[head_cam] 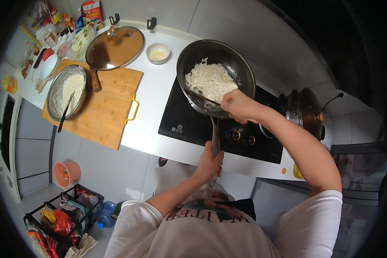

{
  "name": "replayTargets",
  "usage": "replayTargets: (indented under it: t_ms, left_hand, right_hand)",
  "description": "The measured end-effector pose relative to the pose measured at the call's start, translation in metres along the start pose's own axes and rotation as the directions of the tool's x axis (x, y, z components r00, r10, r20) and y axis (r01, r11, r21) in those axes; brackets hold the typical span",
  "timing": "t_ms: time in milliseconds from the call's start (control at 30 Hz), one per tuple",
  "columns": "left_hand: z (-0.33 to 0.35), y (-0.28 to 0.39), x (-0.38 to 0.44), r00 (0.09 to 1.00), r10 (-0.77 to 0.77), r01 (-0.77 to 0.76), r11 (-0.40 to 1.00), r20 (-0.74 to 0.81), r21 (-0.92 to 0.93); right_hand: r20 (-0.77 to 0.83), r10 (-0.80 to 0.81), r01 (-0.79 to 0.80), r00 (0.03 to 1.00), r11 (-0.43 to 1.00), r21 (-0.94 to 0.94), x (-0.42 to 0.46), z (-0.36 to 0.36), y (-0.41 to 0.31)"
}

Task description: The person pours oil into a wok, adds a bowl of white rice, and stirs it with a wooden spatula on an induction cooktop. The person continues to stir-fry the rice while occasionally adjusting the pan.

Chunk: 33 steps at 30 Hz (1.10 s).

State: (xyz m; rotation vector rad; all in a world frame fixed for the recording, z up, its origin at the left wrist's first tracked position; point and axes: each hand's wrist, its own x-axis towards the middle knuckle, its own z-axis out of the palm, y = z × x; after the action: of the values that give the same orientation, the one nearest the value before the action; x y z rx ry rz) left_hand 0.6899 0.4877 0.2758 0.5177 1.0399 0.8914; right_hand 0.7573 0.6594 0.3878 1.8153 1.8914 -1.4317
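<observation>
My left hand (209,162) is closed around the handle of a dark wok (245,69) on the black cooktop (193,129). Pale, shredded-looking food (209,79) lies in a heap inside the wok. My right hand (238,106) is over the wok's near right side, shut on a thin utensil (204,96) whose far part reaches into the food; its full shape is hidden. Left of the cooktop, a metal bowl of pale batter (72,85) stands on a wooden cutting board (116,106), with chopsticks (64,117) leaning in it.
A glass lid (119,48) rests at the board's back edge, beside a small bowl (158,53). A lidded pot (304,113) stands right of the wok. Bottles, bags and a white bowl (49,67) crowd the back left. A pink bin (67,174) and a black rack (64,237) are below left.
</observation>
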Motion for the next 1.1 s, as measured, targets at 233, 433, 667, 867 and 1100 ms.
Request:
replayTargets:
  t_ms: [233,433,667,867,1100]
  left_hand:
    - [0.002,0.000,0.000,0.999,0.009,-0.009,1.000,0.031,0.011]
    - [-0.004,-0.003,0.004,1.000,0.002,-0.002,1.000,0.006,-0.022]
    - [0.000,-0.002,0.004,1.000,-0.013,0.014,0.999,0.024,-0.029]
    - [0.000,0.000,0.004,0.999,-0.003,0.003,1.000,0.041,-0.002]
    - [-0.003,0.002,0.002,1.000,-0.031,0.031,0.999,0.007,-0.009]
  right_hand:
    - [-0.036,-0.060,0.068,0.998,0.954,0.293,0.023,0.006,-0.003]
    - [0.177,0.100,-0.115,0.979,0.991,0.073,-0.008,-0.024,-0.002]
    - [0.173,-0.064,0.022,0.983,0.971,0.239,0.010,-0.021,0.013]
    - [0.224,-0.046,-0.021,0.974,0.958,0.287,0.009,-0.040,0.029]
    - [0.323,0.029,-0.048,0.946,0.998,0.051,-0.010,-0.067,0.025]
